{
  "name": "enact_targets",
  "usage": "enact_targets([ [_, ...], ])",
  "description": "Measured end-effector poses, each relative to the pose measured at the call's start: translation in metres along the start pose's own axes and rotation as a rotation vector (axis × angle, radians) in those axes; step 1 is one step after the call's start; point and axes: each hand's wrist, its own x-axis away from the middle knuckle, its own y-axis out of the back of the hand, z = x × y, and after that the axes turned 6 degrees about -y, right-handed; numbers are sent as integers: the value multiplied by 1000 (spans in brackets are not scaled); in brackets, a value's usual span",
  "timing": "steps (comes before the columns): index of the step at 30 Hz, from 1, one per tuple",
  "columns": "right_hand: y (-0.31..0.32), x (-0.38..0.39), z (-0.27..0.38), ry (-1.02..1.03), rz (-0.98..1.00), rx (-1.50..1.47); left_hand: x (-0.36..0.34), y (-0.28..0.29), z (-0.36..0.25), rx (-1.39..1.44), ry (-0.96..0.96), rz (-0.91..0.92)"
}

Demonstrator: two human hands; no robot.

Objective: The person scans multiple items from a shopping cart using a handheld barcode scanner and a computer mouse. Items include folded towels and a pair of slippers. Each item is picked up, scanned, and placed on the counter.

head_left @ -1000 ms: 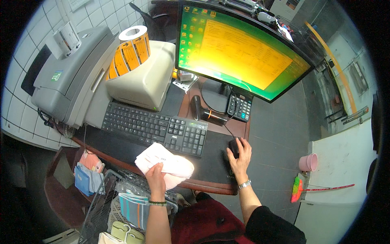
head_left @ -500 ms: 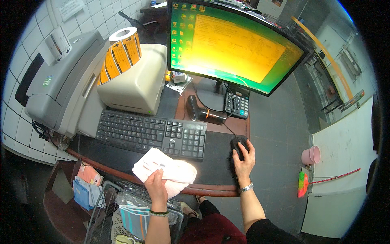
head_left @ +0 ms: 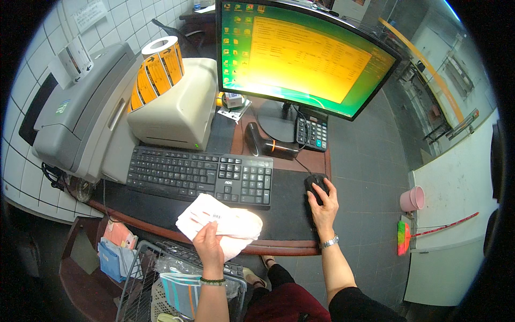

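My left hand pinches the near edge of a folded white towel between thumb and fingers. A small printed label shows on the towel, just above my thumb. The towel is over the desk's front edge, below the black keyboard. To the right, my right hand is curled over a black mouse on the dark desk mat, its fingers on the mouse's top and side. Behind the keyboard lies a black handheld scanner, next to a calculator. A lit monitor stands behind them.
A cream label printer with an orange label roll and a grey printer occupy the left side. Below the desk edge stands a wire cart with packaged cloths. A pink bucket and a broom are at right.
The view has shifted slightly, and the monitor sits a little higher and further left. Both hands keep their holds on the towel and the mouse.
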Motion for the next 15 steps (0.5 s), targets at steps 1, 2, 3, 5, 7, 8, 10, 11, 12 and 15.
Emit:
enact_targets([
  [1, 0, 0, 0, -14, 5, -2, 0, 0, 0, 9, -10, 12],
  [2, 0, 0, 1, 5, 11, 6, 0, 1, 0, -5, -2, 11],
  [3, 0, 0, 1, 11, 19, 9, -1, 1, 0, -2, -5, 25],
  [5, 0, -1, 2, 29, 32, 14, -1, 2, 0, 12, -9, 39],
  [7, -1, -1, 3, 49, 41, 20, -1, 2, 1, 52, -22, 54],
  [8, -1, -1, 3, 51, 40, 23, -1, 2, 1, 38, -12, 40],
  [10, -1, -1, 4, 54, 38, 29, -1, 2, 1, 62, -23, 56],
  [11, -1, -1, 4, 54, 36, 32, -1, 2, 2, 53, -14, 44],
  [12, -1, -1, 4, 53, 35, 35, -1, 2, 2, 60, -14, 45],
  [15, -2, -1, 5, 58, 20, 51, -1, 2, 2, 59, -12, 50],
])
